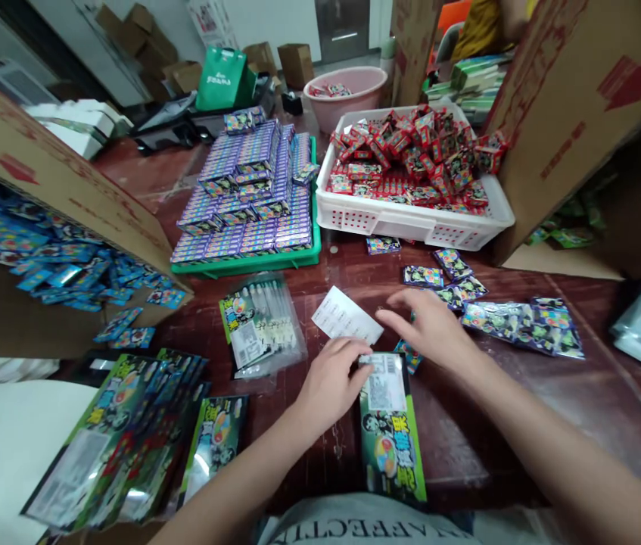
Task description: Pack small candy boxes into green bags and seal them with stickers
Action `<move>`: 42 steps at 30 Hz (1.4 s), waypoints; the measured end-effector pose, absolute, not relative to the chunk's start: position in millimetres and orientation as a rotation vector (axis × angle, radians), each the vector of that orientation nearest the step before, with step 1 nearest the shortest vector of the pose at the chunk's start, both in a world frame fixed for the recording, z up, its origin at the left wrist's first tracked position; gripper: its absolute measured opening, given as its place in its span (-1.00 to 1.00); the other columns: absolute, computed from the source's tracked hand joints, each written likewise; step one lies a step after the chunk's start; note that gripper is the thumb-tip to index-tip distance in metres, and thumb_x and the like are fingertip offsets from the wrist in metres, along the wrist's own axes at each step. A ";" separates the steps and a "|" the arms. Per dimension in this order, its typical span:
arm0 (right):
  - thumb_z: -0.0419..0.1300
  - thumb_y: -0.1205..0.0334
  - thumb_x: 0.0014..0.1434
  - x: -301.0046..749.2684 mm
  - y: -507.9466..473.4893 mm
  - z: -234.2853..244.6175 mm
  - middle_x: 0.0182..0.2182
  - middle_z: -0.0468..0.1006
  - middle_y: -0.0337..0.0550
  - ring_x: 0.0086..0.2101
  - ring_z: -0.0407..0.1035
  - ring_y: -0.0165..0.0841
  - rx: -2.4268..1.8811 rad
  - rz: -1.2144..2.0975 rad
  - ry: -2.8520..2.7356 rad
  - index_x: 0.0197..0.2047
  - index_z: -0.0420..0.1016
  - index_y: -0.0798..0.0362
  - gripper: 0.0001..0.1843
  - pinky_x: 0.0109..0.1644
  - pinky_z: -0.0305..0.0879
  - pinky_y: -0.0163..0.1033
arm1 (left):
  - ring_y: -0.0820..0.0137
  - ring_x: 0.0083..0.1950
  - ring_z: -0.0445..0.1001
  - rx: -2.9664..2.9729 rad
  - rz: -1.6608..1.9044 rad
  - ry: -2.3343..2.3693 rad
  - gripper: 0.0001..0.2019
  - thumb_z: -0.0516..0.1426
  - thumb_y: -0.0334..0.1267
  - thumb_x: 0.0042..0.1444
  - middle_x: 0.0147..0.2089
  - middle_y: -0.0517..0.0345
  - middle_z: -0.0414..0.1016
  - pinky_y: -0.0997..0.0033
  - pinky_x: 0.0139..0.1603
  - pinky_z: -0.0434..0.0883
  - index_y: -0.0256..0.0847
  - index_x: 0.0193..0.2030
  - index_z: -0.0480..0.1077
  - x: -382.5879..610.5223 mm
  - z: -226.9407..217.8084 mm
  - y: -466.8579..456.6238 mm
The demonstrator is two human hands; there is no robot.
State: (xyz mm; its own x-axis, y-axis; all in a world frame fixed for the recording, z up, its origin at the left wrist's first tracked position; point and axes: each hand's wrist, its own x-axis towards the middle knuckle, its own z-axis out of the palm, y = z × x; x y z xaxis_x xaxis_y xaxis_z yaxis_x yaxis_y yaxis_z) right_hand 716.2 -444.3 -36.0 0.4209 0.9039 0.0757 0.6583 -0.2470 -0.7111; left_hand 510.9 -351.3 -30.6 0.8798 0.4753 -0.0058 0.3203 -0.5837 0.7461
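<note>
In front of me a green and black candy pouch (393, 446) lies flat with a white label (385, 382) at its far end. The fingers and thumb of my left hand (331, 386) grip its far left corner. My right hand (430, 329) hovers just beyond that end, thumb and forefinger apart, nothing between them. Under this hand a small blue candy packet (409, 356) is partly hidden. A white sheet of printed stickers (347, 316) lies between and beyond both hands. To its left is a stack of clear-backed pouches (263, 325).
A green tray (246, 265) holds rows of purple boxes; a white basket (411, 223) is heaped with red packets. Cardboard boxes (64, 182) stand at both sides. Filled pouches (121, 439) lie at left, dark packets (524, 325) at right. Behind is a pink basin (348, 106).
</note>
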 end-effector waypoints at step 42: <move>0.24 0.07 0.31 777.2 -427.6 -16.3 -0.12 0.62 -0.15 -0.06 0.48 -0.25 -1.577 0.655 -1.190 -0.23 0.56 -0.03 -0.83 0.08 0.32 -0.10 | 0.48 -0.42 0.25 1.720 0.640 0.855 -0.59 0.19 0.06 0.21 -0.48 0.23 0.34 0.55 -0.44 0.21 -0.27 -0.47 0.44 564.5 -36.9 -268.7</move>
